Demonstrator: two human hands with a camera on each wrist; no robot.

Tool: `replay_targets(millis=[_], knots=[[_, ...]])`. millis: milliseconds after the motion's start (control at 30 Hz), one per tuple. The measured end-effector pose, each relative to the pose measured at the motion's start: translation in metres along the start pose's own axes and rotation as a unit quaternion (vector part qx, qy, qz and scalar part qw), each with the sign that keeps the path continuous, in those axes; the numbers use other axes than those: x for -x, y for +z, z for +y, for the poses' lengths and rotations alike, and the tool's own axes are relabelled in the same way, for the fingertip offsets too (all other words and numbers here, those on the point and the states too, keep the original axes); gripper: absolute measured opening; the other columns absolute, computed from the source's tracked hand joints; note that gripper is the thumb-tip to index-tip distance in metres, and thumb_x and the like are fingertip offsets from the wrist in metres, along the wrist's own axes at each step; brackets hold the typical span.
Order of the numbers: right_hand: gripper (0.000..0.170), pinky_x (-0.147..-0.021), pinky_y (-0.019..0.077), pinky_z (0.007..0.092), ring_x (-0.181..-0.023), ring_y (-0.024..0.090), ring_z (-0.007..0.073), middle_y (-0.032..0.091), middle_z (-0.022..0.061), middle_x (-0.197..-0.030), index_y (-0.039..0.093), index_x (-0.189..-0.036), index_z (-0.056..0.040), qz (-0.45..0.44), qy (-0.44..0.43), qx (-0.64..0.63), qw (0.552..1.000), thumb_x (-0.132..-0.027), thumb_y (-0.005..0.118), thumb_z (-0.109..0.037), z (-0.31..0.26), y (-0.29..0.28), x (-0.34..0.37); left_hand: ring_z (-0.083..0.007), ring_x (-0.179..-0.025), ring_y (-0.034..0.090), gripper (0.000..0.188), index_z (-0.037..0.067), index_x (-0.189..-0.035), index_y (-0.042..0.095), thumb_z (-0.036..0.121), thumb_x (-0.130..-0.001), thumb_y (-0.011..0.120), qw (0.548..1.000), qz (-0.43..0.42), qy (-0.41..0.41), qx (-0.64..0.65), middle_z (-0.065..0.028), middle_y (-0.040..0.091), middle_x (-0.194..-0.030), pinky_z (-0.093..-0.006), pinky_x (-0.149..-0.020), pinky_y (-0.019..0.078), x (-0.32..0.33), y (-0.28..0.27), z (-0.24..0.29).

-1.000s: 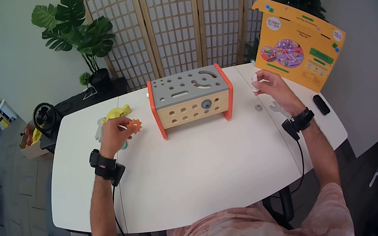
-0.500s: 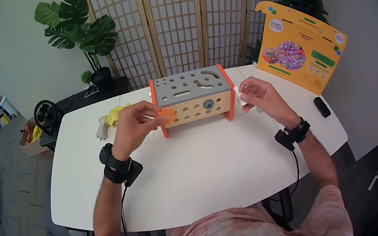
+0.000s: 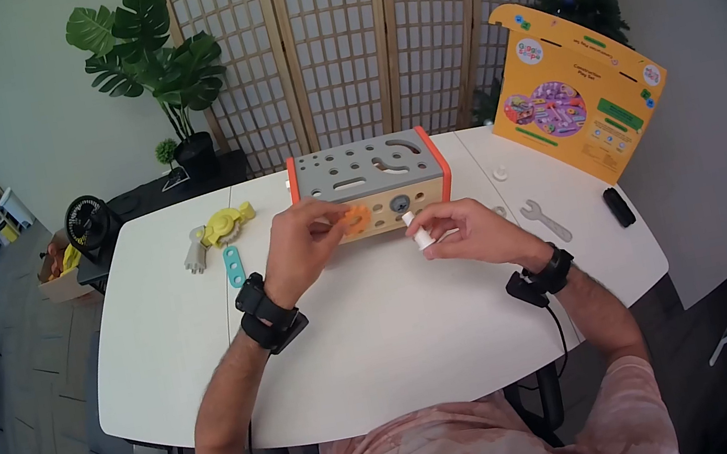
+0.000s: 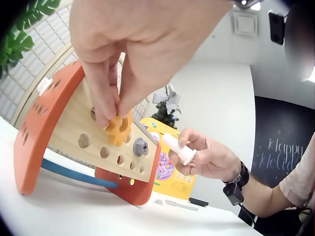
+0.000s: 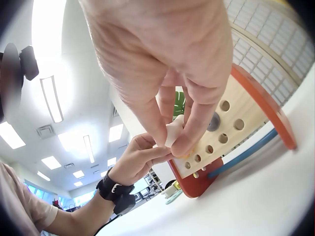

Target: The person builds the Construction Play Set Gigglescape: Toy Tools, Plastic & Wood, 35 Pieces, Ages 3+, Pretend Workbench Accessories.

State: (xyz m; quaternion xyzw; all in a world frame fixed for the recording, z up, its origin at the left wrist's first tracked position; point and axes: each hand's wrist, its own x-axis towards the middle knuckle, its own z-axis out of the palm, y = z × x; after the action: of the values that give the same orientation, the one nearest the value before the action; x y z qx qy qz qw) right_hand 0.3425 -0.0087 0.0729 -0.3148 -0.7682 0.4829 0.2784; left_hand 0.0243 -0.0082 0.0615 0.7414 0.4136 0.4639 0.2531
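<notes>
Between thumb and fingers, my left hand (image 3: 298,250) pinches an orange gear (image 3: 356,219) at the left part of the toy bench's wooden front (image 4: 74,123). Whether the gear touches the wood I cannot tell. My right hand (image 3: 480,234) pinches a white peg (image 3: 419,231) with a wider end, just in front of the bench. The peg (image 4: 178,148) is apart from the gear (image 4: 118,130) in the left wrist view. A grey screw (image 3: 401,205) sits in the wooden front. The bench has a grey top (image 3: 362,165) with holes and slots, and red-orange sides.
On the left lie a yellow piece (image 3: 227,224), a grey piece (image 3: 195,253) and a teal strip with holes (image 3: 234,266). To the right are a grey wrench (image 3: 545,220), a small white piece (image 3: 499,173), a black object (image 3: 619,207) and an upright yellow box (image 3: 577,87).
The left hand has moved right with the gear, from the left-hand pieces to the bench front. The right hand has come left and nearer the body with the white peg.
</notes>
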Motion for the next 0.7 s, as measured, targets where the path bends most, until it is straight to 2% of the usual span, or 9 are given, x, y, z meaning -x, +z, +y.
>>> replay_targets(millis=[200,267,300,367,567,633,700], knots=[[0.028,-0.096,0.0602,0.0269,-0.104,0.073,0.0099,0.077,0.0026,-0.115,0.077,-0.127,-0.0051,-0.001,-0.001,0.013,1.000,-0.100,0.080,-0.009,-0.004,0.017,-0.013,-0.0187,-0.085,0.082,0.022,-0.006,-0.121,0.078,-0.003,-0.099,0.076,1.000,0.011,-0.003,-0.011,-0.0092,0.072,-0.107,-0.0259,-0.054,0.0605,-0.001,0.006,0.005],[0.028,-0.098,0.0607,0.0281,-0.107,0.074,0.0111,0.078,0.0040,-0.118,0.077,-0.128,-0.0050,-0.001,0.003,0.004,1.000,-0.100,0.080,-0.010,-0.003,0.025,-0.019,-0.0260,-0.096,0.082,0.022,0.001,-0.117,0.081,-0.003,-0.095,0.079,0.999,0.026,-0.031,-0.026,-0.0131,0.076,-0.106,-0.0321,-0.086,0.0690,-0.001,0.006,0.011],[0.028,-0.098,0.0608,0.0287,-0.107,0.075,0.0118,0.079,0.0046,-0.117,0.077,-0.128,-0.0051,-0.003,-0.005,0.008,1.000,-0.101,0.080,-0.010,-0.003,0.029,-0.022,-0.0260,-0.096,0.082,0.022,0.001,-0.117,0.081,-0.003,-0.095,0.079,0.999,0.025,-0.031,-0.026,-0.0131,0.076,-0.106,-0.0321,-0.086,0.0690,0.000,0.007,0.009],[0.028,-0.099,0.0608,0.0293,-0.108,0.075,0.0125,0.079,0.0051,-0.117,0.077,-0.128,-0.0052,-0.004,-0.012,0.012,1.000,-0.101,0.079,-0.011,-0.002,0.036,-0.029,-0.0186,-0.084,0.082,0.024,-0.001,-0.122,0.079,-0.004,-0.099,0.075,0.999,0.023,0.015,-0.030,-0.0085,0.072,-0.106,-0.0262,-0.052,0.0594,0.000,0.008,0.004],[0.028,-0.099,0.0596,0.0300,-0.107,0.074,0.0111,0.079,0.0056,-0.115,0.077,-0.129,-0.0035,0.002,-0.024,0.001,1.000,-0.103,0.078,-0.010,0.004,0.047,-0.051,-0.0201,-0.082,0.082,0.025,0.000,-0.123,0.079,-0.004,-0.099,0.075,0.999,0.023,0.001,-0.037,-0.0086,0.072,-0.107,-0.0261,-0.053,0.0605,0.001,0.009,0.006],[0.026,-0.100,0.0593,0.0321,-0.105,0.075,0.0139,0.080,0.0065,-0.111,0.078,-0.126,-0.0038,0.028,-0.016,0.009,0.999,-0.102,0.079,-0.014,0.006,0.049,-0.055,-0.0202,-0.082,0.082,0.026,0.000,-0.123,0.079,-0.003,-0.098,0.075,0.999,0.024,0.007,-0.043,-0.0086,0.072,-0.106,-0.0267,-0.054,0.0613,0.001,0.008,0.005],[0.026,-0.099,0.0589,0.0316,-0.101,0.074,0.0127,0.078,0.0047,-0.107,0.078,-0.126,-0.0036,0.036,-0.018,0.003,0.999,-0.102,0.079,-0.014,0.006,0.052,-0.058,-0.0203,-0.081,0.082,0.026,0.001,-0.123,0.079,-0.002,-0.097,0.076,0.998,0.026,0.012,-0.049,-0.0086,0.072,-0.105,-0.0273,-0.055,0.0621,0.001,0.008,0.008]])
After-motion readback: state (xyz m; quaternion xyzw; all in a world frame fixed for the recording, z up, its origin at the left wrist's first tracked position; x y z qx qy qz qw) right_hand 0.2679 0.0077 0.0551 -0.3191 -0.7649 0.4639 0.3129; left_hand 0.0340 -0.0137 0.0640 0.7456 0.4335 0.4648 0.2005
